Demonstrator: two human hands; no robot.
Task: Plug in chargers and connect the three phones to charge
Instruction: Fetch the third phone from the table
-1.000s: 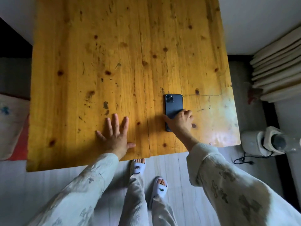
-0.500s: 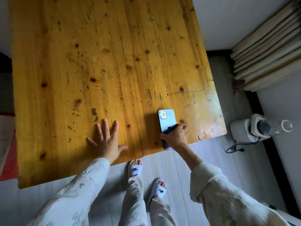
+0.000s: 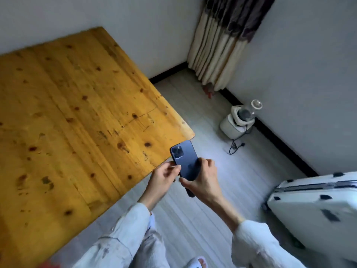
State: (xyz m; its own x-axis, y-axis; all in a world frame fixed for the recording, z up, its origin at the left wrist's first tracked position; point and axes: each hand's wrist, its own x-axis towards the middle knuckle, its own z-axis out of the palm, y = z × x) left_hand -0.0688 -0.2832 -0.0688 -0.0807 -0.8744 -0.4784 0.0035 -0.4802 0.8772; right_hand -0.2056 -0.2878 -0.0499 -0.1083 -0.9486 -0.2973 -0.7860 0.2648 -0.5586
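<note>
Since the earlier frame, we find that the dark blue slab-shaped phone (image 3: 185,165) has left the tabletop and is now held in the air, just off the near right corner of the knotty yellow pine table (image 3: 73,117), over the pale grey plank floor (image 3: 202,219). Our left hand (image 3: 164,177), which lay flat on the wood a moment ago, has come across to meet it. We note that the right hand (image 3: 202,180) grips the phone around its lower half, thumb on the left edge and fingers curled over the back and right edge. The left hand touches the phone's left edge with thumb and forefinger brought close together in a pinch; how firmly it holds we cannot tell. The phone is tilted, back face up, with its camera cluster at the upper end, which overlaps the table's edge in our view. Both forearms wear pale printed sleeves. We record, on the floor near the wall, a white round-bodied appliance with a clear glass top (image 3: 238,120), its black cord (image 3: 236,146) lying loose beside it. A white hard-shell suitcase (image 3: 316,207) lies at the right, and a pleated beige-and-brown curtain (image 3: 222,45) hangs in the room's corner.
</note>
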